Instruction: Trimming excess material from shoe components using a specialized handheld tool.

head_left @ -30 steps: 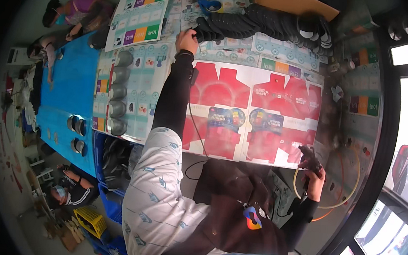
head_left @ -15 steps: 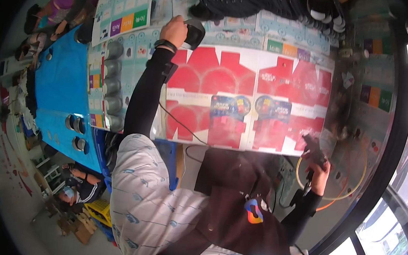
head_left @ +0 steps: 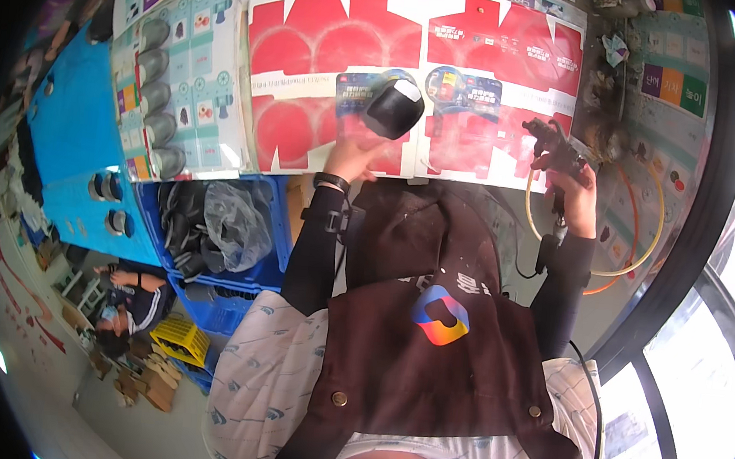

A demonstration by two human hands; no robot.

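Note:
My left hand (head_left: 356, 155) is closed on the lower edge of a black rounded piece (head_left: 390, 114) with a glossy, bright patch at its top. The piece is held above a board of red and white printed card (head_left: 371, 42), near the board's front edge. My right hand (head_left: 576, 200) grips a dark, stained spray gun (head_left: 556, 146) at the board's right front corner. The gun's nozzle end points up and left, apart from the black piece. A yellow hose (head_left: 653, 224) loops beside the gun.
Several grey rounded pieces (head_left: 156, 93) stand in a row left of the board. A blue crate (head_left: 277, 222) below holds dark pieces and clear plastic. Beyond it are a blue table (head_left: 75, 130) and a yellow crate (head_left: 180, 340). A seated person (head_left: 138, 301) is at lower left.
My left hand has drawn the black piece from the far side back over the red card. My right hand keeps the spray gun near the board's right corner. The view has tilted lower.

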